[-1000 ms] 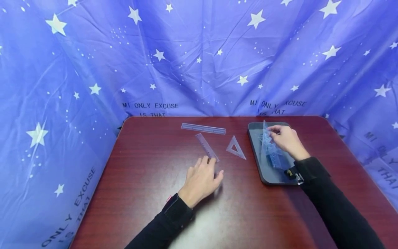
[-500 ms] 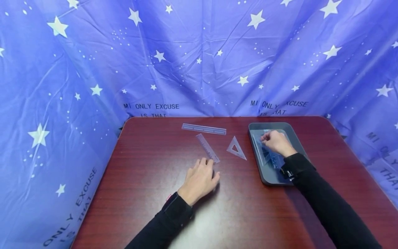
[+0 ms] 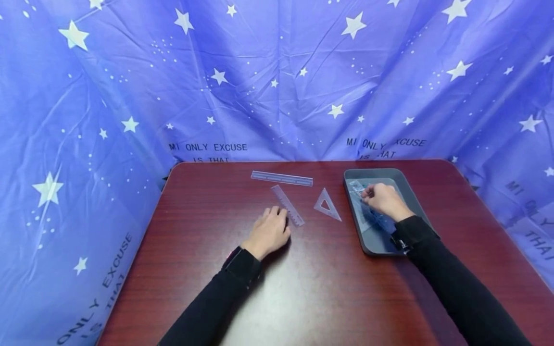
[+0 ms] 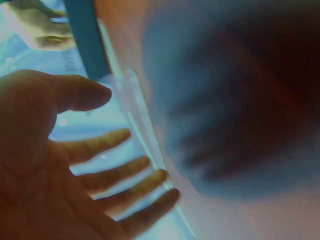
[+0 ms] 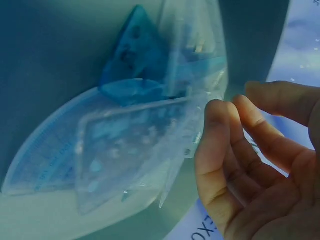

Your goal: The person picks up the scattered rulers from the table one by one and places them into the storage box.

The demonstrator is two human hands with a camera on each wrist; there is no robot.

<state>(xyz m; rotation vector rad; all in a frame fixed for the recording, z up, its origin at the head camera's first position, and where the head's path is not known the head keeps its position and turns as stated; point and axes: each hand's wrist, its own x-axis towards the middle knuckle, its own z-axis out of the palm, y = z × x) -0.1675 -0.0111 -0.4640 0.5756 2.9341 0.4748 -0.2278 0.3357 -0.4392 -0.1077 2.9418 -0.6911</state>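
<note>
In the head view my left hand (image 3: 269,232) lies over the table, its fingertips by the left side of a short clear ruler (image 3: 287,205). The left wrist view shows those fingers spread, with nothing between them. My right hand (image 3: 385,199) is over the grey tray (image 3: 416,202), thumb and fingertips close together at a clear plastic piece (image 3: 357,186) that it pinches. Below, the right wrist view has a blurred rectangular template (image 5: 120,150), a clear protractor (image 5: 42,145) and a blue triangular piece (image 5: 132,55) overlapping one another.
Farther back on the reddish-brown table (image 3: 207,202) lies a longer clear ruler (image 3: 281,179). A small clear set square (image 3: 321,210) sits between the short ruler and the tray. A blue star-patterned curtain (image 3: 277,96) hangs behind the table.
My right hand has lowered the set square it held upright into the tray and now has another clear piece at its fingertips. My left hand has shifted slightly left along the short ruler.
</note>
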